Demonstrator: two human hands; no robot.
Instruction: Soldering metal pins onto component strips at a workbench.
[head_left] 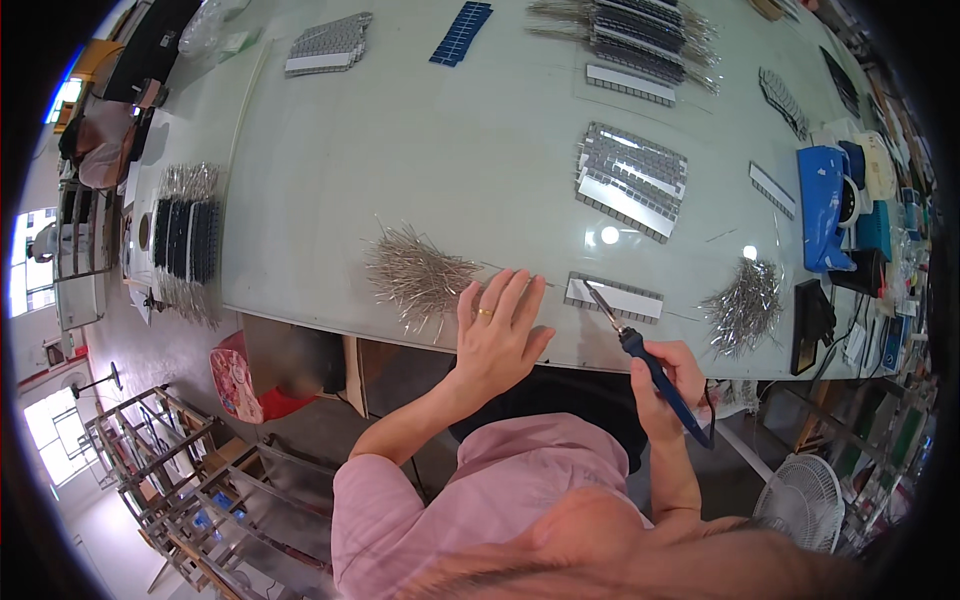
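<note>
Past your hair (790, 562), your right hand (677, 383) grips the soldering iron (636, 346), likely for aim; your left hand (497, 335) spreads, hold unclear.

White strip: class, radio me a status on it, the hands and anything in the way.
Right hand grips soldering iron, tip at white strip. Left hand open, beside wire pile. No obstruction seen between them.
</note>
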